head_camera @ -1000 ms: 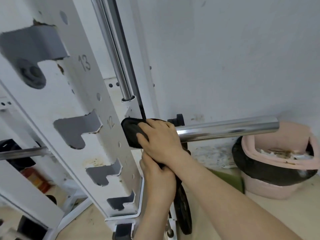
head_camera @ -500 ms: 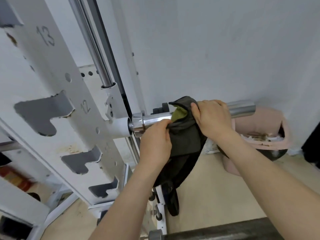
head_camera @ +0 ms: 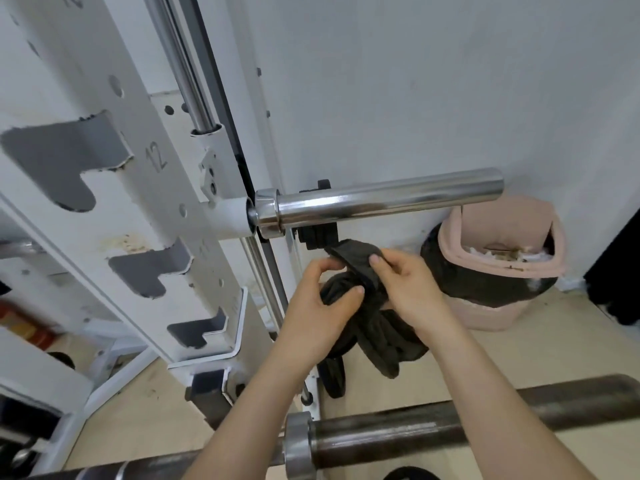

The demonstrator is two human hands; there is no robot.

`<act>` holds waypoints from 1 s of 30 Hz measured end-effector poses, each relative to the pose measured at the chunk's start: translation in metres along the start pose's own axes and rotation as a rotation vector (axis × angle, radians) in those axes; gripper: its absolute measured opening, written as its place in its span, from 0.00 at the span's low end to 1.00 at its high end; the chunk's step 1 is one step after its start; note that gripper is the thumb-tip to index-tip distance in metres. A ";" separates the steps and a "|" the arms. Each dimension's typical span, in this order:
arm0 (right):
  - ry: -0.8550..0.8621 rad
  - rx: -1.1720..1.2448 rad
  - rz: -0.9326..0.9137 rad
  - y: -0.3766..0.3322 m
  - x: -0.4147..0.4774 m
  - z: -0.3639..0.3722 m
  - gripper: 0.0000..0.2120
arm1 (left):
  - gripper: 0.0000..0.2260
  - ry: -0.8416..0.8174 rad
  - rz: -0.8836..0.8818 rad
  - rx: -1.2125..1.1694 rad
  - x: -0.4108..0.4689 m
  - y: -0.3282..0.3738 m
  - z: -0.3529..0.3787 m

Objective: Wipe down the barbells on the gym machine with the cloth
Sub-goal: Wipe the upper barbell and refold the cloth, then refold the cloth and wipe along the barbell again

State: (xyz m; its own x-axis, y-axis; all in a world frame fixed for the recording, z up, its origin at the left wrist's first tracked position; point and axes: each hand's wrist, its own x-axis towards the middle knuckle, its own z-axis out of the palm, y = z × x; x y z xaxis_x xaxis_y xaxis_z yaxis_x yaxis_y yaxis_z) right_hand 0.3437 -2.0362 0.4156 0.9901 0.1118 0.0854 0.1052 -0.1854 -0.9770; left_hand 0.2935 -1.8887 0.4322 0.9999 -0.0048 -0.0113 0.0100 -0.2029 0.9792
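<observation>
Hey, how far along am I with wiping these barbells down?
Looks done: the chrome bar sleeve is shiny, with the cloth off it. In hand: the left hand and right hand both hold the dark cloth below that sleeve, seemingly refolding it. Left: the dull dark barbell in the foreground looks unwiped, though I can't be certain.
</observation>
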 end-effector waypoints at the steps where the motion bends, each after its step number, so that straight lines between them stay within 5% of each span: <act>1: -0.032 0.012 -0.003 -0.008 -0.006 -0.003 0.12 | 0.17 -0.019 -0.002 -0.037 -0.009 0.005 -0.003; 4: -0.168 0.071 -0.093 -0.033 -0.021 -0.002 0.10 | 0.19 -0.008 0.042 -0.145 -0.032 0.019 -0.006; 9: -0.433 0.268 -0.128 -0.066 -0.034 0.019 0.18 | 0.03 0.163 0.251 -0.185 -0.060 0.049 -0.037; 11: -0.583 0.309 -0.144 -0.076 -0.042 0.035 0.24 | 0.04 0.201 0.299 -0.269 -0.074 0.059 -0.060; 16: -0.810 -0.155 -0.177 -0.084 -0.070 0.094 0.31 | 0.04 0.296 0.271 -0.561 -0.115 0.070 -0.124; 21: -0.743 -0.530 -0.204 -0.096 -0.115 0.166 0.17 | 0.12 0.410 0.208 -0.850 -0.166 0.057 -0.207; 25: -0.517 -0.757 -0.248 -0.101 -0.137 0.230 0.11 | 0.22 0.430 0.224 -0.929 -0.214 0.022 -0.281; 27: -0.441 -0.700 -0.285 -0.110 -0.153 0.266 0.09 | 0.17 0.466 0.187 -0.929 -0.238 -0.001 -0.324; 30: -0.371 -0.256 -0.281 -0.137 -0.178 0.323 0.07 | 0.11 0.588 0.104 -0.842 -0.270 -0.036 -0.386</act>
State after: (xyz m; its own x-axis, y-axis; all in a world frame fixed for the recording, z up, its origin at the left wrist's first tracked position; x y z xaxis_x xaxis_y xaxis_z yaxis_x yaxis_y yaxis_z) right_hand 0.1229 -1.7149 0.4712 0.8254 0.5211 0.2171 0.4275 -0.3259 -0.8432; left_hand 0.0257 -1.5020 0.4783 0.8393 0.5423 -0.0387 -0.3015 0.5235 0.7969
